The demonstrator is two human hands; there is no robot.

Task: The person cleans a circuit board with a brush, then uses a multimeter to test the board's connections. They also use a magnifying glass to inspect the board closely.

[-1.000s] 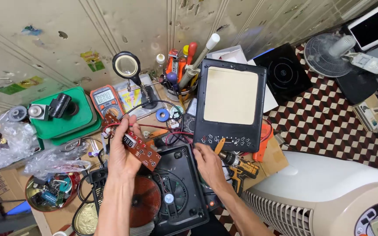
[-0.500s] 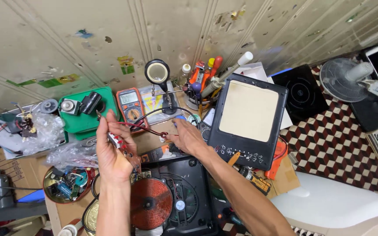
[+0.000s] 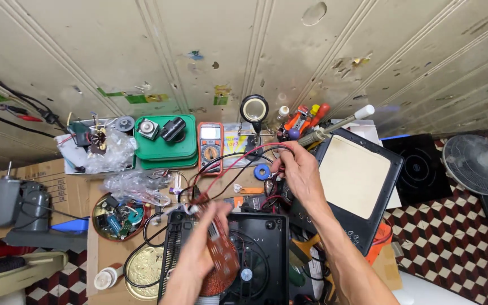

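Our right hand has left the open black appliance base and now pinches the red and black probe leads just right of the orange multimeter. Our left hand has lowered the brown circuit board, gripped flat over that base below the multimeter.

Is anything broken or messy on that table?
Yes. The black cooker base lies opened, its copper coil bare. Its glass top panel leans apart, tilted. The left hand holds a loose brown circuit board over it.
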